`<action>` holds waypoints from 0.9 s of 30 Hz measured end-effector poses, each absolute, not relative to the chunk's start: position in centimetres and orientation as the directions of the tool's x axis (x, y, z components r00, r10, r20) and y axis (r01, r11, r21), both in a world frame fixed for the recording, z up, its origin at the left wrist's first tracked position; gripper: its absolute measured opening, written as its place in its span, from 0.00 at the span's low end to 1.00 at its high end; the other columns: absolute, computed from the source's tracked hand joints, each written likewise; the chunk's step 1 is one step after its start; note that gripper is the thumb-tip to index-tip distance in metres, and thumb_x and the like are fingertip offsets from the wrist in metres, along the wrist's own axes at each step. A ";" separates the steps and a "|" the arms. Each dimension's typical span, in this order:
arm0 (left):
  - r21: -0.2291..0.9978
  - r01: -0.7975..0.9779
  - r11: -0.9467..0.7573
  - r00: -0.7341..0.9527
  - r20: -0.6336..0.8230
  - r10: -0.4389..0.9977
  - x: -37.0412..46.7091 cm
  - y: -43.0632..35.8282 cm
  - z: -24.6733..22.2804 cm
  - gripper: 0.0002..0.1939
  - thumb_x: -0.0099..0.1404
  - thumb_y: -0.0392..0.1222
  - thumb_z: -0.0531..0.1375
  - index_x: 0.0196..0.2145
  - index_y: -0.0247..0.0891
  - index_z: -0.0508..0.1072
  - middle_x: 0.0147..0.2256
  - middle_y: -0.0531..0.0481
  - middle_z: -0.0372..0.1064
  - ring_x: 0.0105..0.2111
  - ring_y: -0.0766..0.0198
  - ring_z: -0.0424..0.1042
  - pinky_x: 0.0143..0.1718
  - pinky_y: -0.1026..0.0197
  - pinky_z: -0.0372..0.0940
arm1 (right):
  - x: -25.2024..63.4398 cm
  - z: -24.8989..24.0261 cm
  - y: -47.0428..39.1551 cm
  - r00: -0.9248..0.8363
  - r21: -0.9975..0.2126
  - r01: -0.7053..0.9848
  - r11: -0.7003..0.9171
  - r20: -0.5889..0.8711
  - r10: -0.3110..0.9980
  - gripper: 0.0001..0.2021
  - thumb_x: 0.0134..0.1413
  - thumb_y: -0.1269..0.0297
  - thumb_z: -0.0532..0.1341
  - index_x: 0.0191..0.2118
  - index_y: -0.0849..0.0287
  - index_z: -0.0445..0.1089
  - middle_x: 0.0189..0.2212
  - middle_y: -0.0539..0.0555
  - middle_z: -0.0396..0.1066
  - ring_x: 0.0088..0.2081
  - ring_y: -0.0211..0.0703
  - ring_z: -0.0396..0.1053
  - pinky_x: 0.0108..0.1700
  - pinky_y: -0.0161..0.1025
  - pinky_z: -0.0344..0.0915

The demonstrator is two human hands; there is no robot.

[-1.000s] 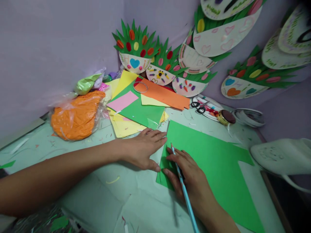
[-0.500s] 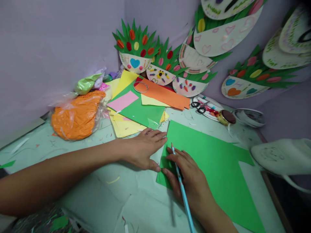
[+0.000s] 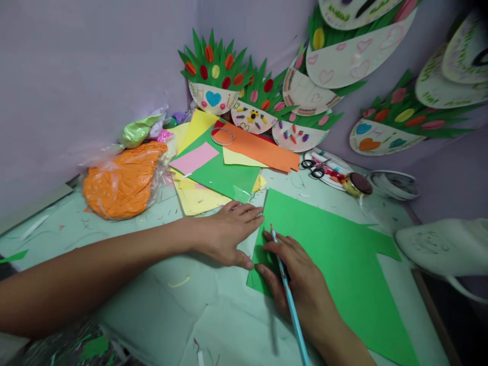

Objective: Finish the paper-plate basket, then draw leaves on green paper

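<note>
A large sheet of green paper [image 3: 335, 259], with a piece cut out of its right side, lies on the table. My left hand [image 3: 229, 234] rests flat with its fingers stretched out, the fingertips and thumb at the sheet's left edge. Over the left part of the same sheet, my right hand [image 3: 297, 279] holds a light blue pencil [image 3: 290, 297]. The pencil slants across the hand with its point up and away from me, and its long end comes back toward me. The right thumb and fingertips touch the paper near its lower left corner.
Behind my left hand is a pile of coloured paper [image 3: 206, 178]. An orange bundle in clear plastic [image 3: 122, 180] sits left of it. Black-handled scissors [image 3: 314, 169] and a tape roll [image 3: 357, 184] lie at the back right. Decorated paper-plate crafts [image 3: 213, 96] line the purple wall.
The whole view has shifted very slightly to the right. Both hands, the pencil and the green sheet keep the same places relative to each other.
</note>
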State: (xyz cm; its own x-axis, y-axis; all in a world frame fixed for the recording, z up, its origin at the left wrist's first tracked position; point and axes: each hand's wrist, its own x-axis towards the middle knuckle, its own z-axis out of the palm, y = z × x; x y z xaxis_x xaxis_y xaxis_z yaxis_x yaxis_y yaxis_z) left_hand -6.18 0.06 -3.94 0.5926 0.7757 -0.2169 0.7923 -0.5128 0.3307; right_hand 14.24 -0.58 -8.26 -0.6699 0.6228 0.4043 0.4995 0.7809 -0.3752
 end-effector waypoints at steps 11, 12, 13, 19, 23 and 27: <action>0.329 0.795 -0.510 0.589 -0.213 0.780 -6.2 0.0 -4.1 0.45 0.58 0.57 0.58 0.63 0.26 0.46 0.64 0.32 0.34 0.64 0.46 0.34 0.60 0.43 0.37 | 14.3 -8.4 -0.5 -0.663 -0.379 0.500 0.778 0.411 0.626 0.10 0.52 0.67 0.59 0.42 0.56 0.63 0.45 0.60 0.72 0.49 0.52 0.68 0.53 0.55 0.62; 0.329 0.795 -0.509 0.588 -0.215 0.780 -6.2 0.0 -4.1 0.45 0.58 0.57 0.58 0.63 0.26 0.46 0.64 0.32 0.34 0.64 0.46 0.34 0.60 0.43 0.37 | 14.3 -8.4 -0.5 -0.662 -0.381 0.498 0.779 0.413 0.626 0.10 0.52 0.67 0.59 0.42 0.56 0.63 0.45 0.60 0.72 0.49 0.52 0.68 0.53 0.55 0.62; 0.329 0.796 -0.508 0.587 -0.217 0.780 -6.2 0.0 -4.1 0.45 0.58 0.57 0.58 0.63 0.26 0.45 0.64 0.32 0.34 0.64 0.45 0.34 0.60 0.43 0.37 | 14.3 -8.4 -0.5 -0.662 -0.383 0.497 0.779 0.413 0.625 0.10 0.52 0.67 0.59 0.42 0.56 0.63 0.45 0.60 0.72 0.49 0.52 0.68 0.53 0.55 0.62; 0.330 0.798 -0.505 0.585 -0.220 0.781 -6.1 0.0 -4.0 0.45 0.58 0.57 0.58 0.63 0.26 0.46 0.64 0.32 0.34 0.64 0.45 0.34 0.60 0.42 0.37 | 14.4 -8.4 -0.5 -0.665 -0.396 0.499 0.771 0.396 0.633 0.11 0.52 0.67 0.59 0.43 0.56 0.62 0.46 0.60 0.71 0.50 0.51 0.67 0.53 0.56 0.62; 0.343 0.795 -0.499 0.583 -0.208 0.785 -6.1 0.0 -3.9 0.45 0.57 0.56 0.59 0.62 0.26 0.47 0.64 0.31 0.36 0.64 0.44 0.35 0.60 0.42 0.38 | 14.4 -8.4 -0.5 -0.665 -0.391 0.492 0.778 0.408 0.626 0.11 0.52 0.67 0.59 0.43 0.55 0.63 0.46 0.60 0.72 0.49 0.52 0.68 0.53 0.57 0.62; 0.351 0.792 -0.500 0.585 -0.197 0.787 -6.2 0.0 -4.1 0.45 0.57 0.56 0.59 0.62 0.27 0.48 0.64 0.31 0.36 0.64 0.44 0.35 0.60 0.42 0.38 | 14.4 -8.3 -0.6 -0.655 -0.402 0.501 0.766 0.402 0.639 0.11 0.52 0.67 0.59 0.43 0.55 0.63 0.46 0.59 0.72 0.50 0.51 0.67 0.53 0.55 0.62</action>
